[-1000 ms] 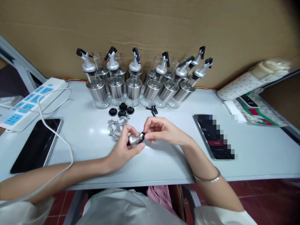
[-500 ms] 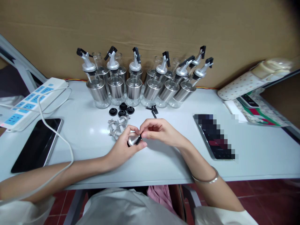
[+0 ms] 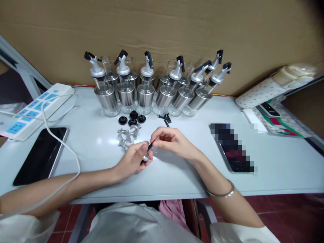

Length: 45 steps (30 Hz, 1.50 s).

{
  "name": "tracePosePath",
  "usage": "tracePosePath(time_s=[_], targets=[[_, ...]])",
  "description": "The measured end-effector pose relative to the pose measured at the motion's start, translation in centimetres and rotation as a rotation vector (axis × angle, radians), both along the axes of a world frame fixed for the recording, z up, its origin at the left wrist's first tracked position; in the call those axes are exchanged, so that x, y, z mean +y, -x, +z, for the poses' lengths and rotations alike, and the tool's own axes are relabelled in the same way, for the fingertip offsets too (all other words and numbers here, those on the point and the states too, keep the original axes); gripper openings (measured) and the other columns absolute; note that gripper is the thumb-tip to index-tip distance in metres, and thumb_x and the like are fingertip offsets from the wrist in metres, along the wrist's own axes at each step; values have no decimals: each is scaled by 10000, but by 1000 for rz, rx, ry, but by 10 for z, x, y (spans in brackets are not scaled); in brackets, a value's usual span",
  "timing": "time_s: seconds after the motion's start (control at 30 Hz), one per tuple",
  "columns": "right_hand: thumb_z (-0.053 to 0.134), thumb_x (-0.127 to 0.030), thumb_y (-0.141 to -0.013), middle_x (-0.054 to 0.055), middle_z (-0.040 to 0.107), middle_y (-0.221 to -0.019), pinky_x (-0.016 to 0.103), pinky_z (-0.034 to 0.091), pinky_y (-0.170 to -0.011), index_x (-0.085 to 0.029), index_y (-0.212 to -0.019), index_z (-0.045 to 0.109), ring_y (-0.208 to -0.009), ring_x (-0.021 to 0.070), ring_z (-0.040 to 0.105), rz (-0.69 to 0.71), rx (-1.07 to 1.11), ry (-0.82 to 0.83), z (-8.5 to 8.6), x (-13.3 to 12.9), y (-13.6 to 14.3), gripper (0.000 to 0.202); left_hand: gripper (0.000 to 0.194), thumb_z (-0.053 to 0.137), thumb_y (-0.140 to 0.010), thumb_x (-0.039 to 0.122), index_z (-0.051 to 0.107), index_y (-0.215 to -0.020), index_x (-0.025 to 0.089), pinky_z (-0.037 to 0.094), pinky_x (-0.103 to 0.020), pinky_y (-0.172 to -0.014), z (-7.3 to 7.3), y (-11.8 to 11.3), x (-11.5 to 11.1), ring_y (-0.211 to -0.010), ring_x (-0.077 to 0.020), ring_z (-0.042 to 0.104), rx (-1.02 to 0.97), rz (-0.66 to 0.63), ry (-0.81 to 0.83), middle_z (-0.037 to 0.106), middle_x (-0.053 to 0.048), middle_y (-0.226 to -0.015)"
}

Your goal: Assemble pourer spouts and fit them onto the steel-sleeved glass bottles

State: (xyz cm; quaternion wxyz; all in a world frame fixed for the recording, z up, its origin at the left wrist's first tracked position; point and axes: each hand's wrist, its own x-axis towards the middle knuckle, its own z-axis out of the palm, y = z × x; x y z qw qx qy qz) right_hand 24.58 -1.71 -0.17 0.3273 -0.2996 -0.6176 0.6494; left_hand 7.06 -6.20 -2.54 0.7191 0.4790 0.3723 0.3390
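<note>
My left hand (image 3: 135, 158) is closed around a silver pourer spout (image 3: 145, 158), most of it covered by the fingers. At the spout's end, my right hand (image 3: 172, 141) pinches a small black flip cap (image 3: 150, 147), and the left thumb lies against it too. Whether the cap is joined to the spout is hidden. Just beyond the left hand lie several loose silver spouts (image 3: 126, 135). Behind those sit several black ringed stoppers (image 3: 133, 118). More black flip caps (image 3: 165, 118) lie beyond the right hand.
Glass bottles with steel sleeves (image 3: 145, 96) stand along the cardboard backing, several topped with pourers. At left are a power strip (image 3: 40, 111), a white cable and a tablet (image 3: 42, 155). A phone (image 3: 230, 148) and a leaning spotted flask (image 3: 268, 87) are at right.
My left thumb has moved from below the spout up onto the black cap, and the left hand has turned, covering more of the spout. My right hand keeps its pinch almost in place.
</note>
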Motion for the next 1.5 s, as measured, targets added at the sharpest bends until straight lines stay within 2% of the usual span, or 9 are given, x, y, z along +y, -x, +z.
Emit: tracePosePath(time_s=[0.4,0.67,0.83,1.0,1.1,1.27,1.5], targets=[[748,-267,-758,-26,610,-670,198,425,-585,-146,-774,654,-589,64,523,-4,55,33,0,0,-3,154,636,457,-768,780,489,-728,146,210,-146,-338,-1,1,0,-341,-12,285,25,-23,-14,455,56,-548],[758,-231,-747,-12,645,-711,228,491,-656,-153,-771,680,-639,81,582,34,61,41,1,3,-7,112,650,422,-764,800,484,-686,157,211,-172,-371,3,0,-1,-410,-58,337,77,-34,-84,418,49,-524],[766,-162,-708,-4,658,-736,226,481,-660,-160,-758,712,-671,86,591,29,25,25,2,4,-9,73,650,421,-770,795,493,-688,154,222,-180,-381,3,-1,-1,-414,-60,333,66,-38,-95,421,48,-526],[784,-186,-695,23,684,-785,251,478,-689,-163,-756,738,-740,114,615,34,-45,-26,0,6,-11,80,652,421,-776,790,499,-690,149,223,-184,-389,2,-1,-2,-411,-58,322,55,-36,-104,414,52,-517],[790,-182,-690,20,674,-763,257,477,-691,-156,-719,734,-728,112,607,32,-26,-53,-1,6,-12,68,659,423,-769,797,499,-693,147,222,-184,-393,3,-1,-2,-415,-55,317,53,-39,-99,417,51,-524],[789,-187,-700,8,647,-735,243,457,-636,-168,-774,755,-685,103,584,17,-44,-70,1,6,-12,83,654,419,-770,797,499,-691,153,226,-190,-395,4,-1,-1,-418,-60,323,61,-25,-101,418,49,-527],[812,-255,-692,4,625,-707,244,433,-606,-170,-738,756,-652,101,557,35,-49,-117,2,7,-14,111,652,405,-779,794,504,-694,154,234,-197,-396,3,-1,-2,-425,-65,331,92,-20,-102,424,46,-538]])
